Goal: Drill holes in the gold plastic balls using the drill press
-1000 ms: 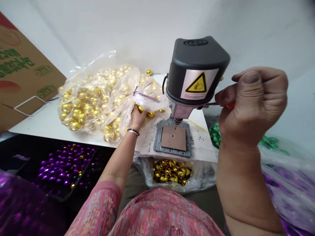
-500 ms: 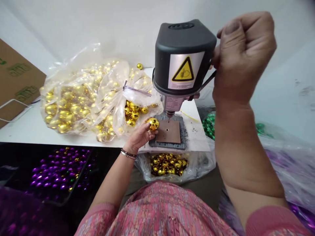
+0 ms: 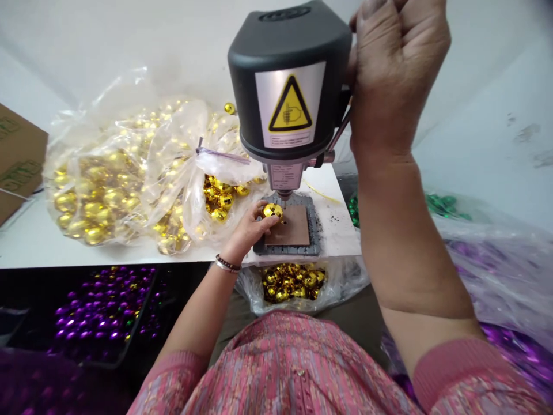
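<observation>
My left hand (image 3: pixel 248 229) pinches a faceted gold ball (image 3: pixel 272 210) and holds it on the brown pad of the drill base (image 3: pixel 290 233), right under the spindle. A dark bench drill (image 3: pixel 288 86) with a yellow warning label stands over it. My right hand (image 3: pixel 395 69) is raised beside the drill head, fingers curled round its feed lever (image 3: pixel 341 129). A large clear bag of gold balls (image 3: pixel 129 173) lies on the white table (image 3: pixel 30 242) just left of my left hand.
A bag with several gold balls (image 3: pixel 291 282) hangs below the table's front edge. Purple balls (image 3: pixel 103 305) fill a dark tray at lower left. Green balls (image 3: pixel 440 203) and a bag of purple ones (image 3: pixel 510 276) lie to the right. A cardboard box (image 3: pixel 17 155) sits far left.
My left hand came out of the big bag with a gold ball and set it under the drill. My right hand rose on the lever, and my view shifted right.
</observation>
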Tool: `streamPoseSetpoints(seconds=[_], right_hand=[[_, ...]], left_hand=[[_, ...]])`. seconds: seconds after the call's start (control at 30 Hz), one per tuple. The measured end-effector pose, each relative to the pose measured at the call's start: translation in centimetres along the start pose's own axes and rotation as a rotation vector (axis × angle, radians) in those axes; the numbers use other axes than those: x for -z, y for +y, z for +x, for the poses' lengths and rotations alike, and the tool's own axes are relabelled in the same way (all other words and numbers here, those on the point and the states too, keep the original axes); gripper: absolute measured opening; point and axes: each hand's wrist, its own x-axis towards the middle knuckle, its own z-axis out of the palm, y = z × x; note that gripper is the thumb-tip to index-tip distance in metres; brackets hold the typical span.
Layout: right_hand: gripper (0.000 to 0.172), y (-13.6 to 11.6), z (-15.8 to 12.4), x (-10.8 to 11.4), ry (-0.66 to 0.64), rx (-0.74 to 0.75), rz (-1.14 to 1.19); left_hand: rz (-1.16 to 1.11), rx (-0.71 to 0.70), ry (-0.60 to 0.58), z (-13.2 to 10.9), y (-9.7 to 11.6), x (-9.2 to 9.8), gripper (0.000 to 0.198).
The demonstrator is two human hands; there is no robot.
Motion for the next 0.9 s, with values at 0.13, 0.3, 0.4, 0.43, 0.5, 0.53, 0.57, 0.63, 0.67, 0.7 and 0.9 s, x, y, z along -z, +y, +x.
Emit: streamPoseSetpoints(seconds=[0.13, 0.3, 0.4, 0.43, 0.5, 0.53, 0.57, 0.63, 0.67, 0.7, 0.9], right_hand=[[0.028, -0.2, 0.0, -0.3, 0.129, -0.029, -0.017], [0.033, -0.5, 0.0, -0.3, 0.148, -0.062, -0.097], [0.030, -0.8, -0.2, -0.2, 0.116, -0.071, -0.063], [0.029, -0.8, -0.2, -0.1, 0.110, -0.068, -0.048], [0.028, -0.6, -0.2, -0.1, 0.115, -0.066, -0.033], [0.028, -0.6, -0.1, -0.1, 0.128, -0.065, -0.028], [0.029, -0.5, 0.0, -0.2, 0.144, -0.064, -0.025], [0.030, -0.5, 0.0, -0.3, 0.140, -0.066, -0.018], [0.030, -0.6, 0.0, -0.3, 0.132, -0.069, -0.014], [0.030, -0.8, -0.1, -0.3, 0.116, -0.074, -0.008], [0.022, -2.1, -2.5, 0.6, 0.081, 0.031, 0.123]], left_hand=[[0.170, -0.071, 0.010, 0.3, -0.2, -0.5, 0.058], [0.415, -0.126, 0.048, 0.1, 0.1, -0.9, 0.062], [0.512, -0.140, 0.055, -0.1, 0.5, -1.4, 0.065], [0.527, -0.151, 0.054, -0.2, 0.6, -1.6, 0.065], [0.541, -0.192, 0.039, -0.3, 0.7, -2.0, 0.064], [0.546, -0.214, 0.028, -0.3, 0.7, -2.2, 0.063], [0.549, -0.228, 0.015, -0.3, 0.7, -2.3, 0.063], [0.549, -0.224, -0.004, -0.2, 0.7, -2.5, 0.065], [0.547, -0.212, -0.008, -0.2, 0.6, -2.6, 0.067], [0.542, -0.200, -0.008, -0.2, 0.4, -2.6, 0.068], [0.480, -0.218, 0.010, -0.4, -0.5, -2.8, 0.070]])
